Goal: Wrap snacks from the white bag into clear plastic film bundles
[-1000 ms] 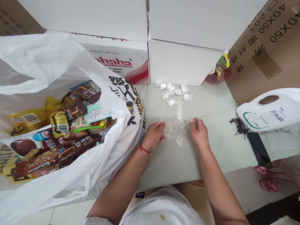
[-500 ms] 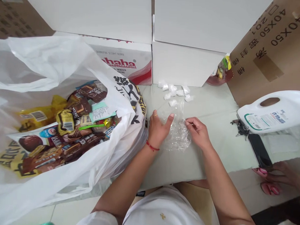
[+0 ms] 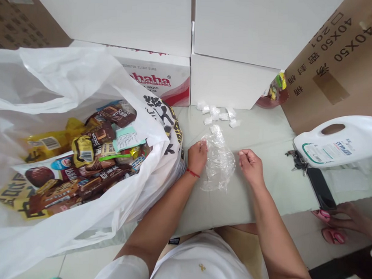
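Note:
A crumpled clear plastic bag (image 3: pixel 219 169) lies on the table between my hands. My left hand (image 3: pixel 197 158), a red cord round its wrist, is closed in a pinch on the bag's upper left edge. To the right of the bag, and a little apart from it, my right hand (image 3: pixel 251 167) is closed with thumb and fingertips together; whatever it may hold is too small to see. Several small white crumpled packets (image 3: pixel 215 113) lie beyond my hands. One more white packet (image 3: pixel 216 131) is at the bag's top end.
On the left, a large white plastic bag (image 3: pixel 135 198) gapes over many wrapped snacks (image 3: pixel 97 136). White boxes (image 3: pixel 227 80) line the back. A brown carton (image 3: pixel 335 71), white jug (image 3: pixel 341 141), keys (image 3: pixel 298 159) and black phone (image 3: pixel 321 188) are right. Another person's feet in pink sandals (image 3: pixel 333 234) show below.
My left fingers have closed from spread to a pinch on the clear bag. My right hand has come away from the bag slightly to the right. The bag has shifted and bunched.

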`<state>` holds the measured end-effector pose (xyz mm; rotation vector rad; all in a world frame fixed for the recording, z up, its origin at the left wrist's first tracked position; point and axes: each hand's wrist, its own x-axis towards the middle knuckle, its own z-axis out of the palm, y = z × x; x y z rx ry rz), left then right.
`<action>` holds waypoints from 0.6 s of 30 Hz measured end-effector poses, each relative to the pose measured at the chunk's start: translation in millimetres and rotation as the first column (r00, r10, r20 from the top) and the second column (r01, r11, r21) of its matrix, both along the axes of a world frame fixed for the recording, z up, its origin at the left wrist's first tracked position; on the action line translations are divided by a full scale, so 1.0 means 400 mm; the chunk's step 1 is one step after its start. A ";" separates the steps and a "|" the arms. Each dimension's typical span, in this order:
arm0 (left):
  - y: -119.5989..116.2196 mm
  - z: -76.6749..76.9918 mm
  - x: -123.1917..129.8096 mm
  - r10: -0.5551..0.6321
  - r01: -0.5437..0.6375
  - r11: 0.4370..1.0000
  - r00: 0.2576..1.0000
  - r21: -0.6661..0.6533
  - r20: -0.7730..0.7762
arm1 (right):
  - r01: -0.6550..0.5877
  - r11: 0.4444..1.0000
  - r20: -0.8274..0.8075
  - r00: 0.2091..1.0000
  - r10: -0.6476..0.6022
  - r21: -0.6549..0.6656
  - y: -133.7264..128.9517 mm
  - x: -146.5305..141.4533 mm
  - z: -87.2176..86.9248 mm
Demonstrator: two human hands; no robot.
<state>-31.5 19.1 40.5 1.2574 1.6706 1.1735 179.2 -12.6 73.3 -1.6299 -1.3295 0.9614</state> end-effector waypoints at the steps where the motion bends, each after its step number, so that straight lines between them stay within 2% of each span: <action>1: 0.003 0.000 -0.003 0.016 -0.016 1.000 0.999 -0.013 0.043 | 0.035 0.999 -0.007 0.999 -0.035 0.000 0.001 0.014 0.000; 3: 0.006 0.002 -0.005 0.008 -0.006 1.000 0.995 -0.022 0.100 | 0.072 0.997 -0.033 0.997 -0.072 -0.009 0.006 0.035 -0.001; 5: 0.006 0.002 -0.002 -0.027 0.030 0.999 0.991 -0.019 0.128 | 0.041 0.999 -0.068 0.997 -0.043 -0.025 0.015 0.037 -0.001; 10: 0.005 -0.005 0.000 -0.071 0.078 0.997 0.981 -0.030 0.183 | -0.120 0.988 -0.188 0.977 0.101 -0.094 0.060 -0.031 -0.003; 13: 0.006 -0.008 -0.003 -0.094 0.107 0.993 0.971 -0.047 0.222 | -0.285 0.939 -0.269 0.936 0.228 -0.194 0.087 -0.061 0.000; 15: 0.006 -0.008 -0.004 -0.092 0.108 0.992 0.968 -0.058 0.235 | -0.343 0.912 -0.316 0.911 0.264 -0.227 0.098 -0.064 0.004; 18: 0.009 -0.005 -0.003 -0.062 0.080 0.994 0.972 -0.071 0.225 | -0.265 0.948 -0.327 0.924 0.199 -0.174 0.095 -0.056 0.010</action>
